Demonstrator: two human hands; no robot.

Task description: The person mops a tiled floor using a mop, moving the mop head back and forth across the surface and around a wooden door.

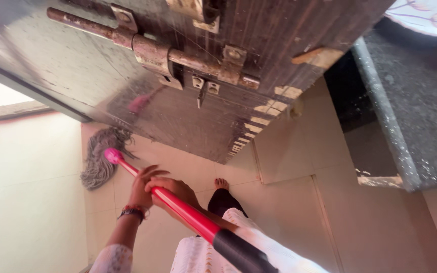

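Observation:
A mop with a red-pink handle and a black grip runs from the lower middle up to a pink socket and a grey string mop head lying on the pale floor tiles near the doorway. My left hand, with a bracelet on the wrist, wraps the handle from the left side. My right hand closes on the handle just beside it, its arm in a white sleeve. My bare foot shows just beyond the hands.
A dark wooden door with a rusty sliding bolt stands open above the mop. A dark speckled stone counter juts in at the right. Pale tiled floor spreads to the left and centre.

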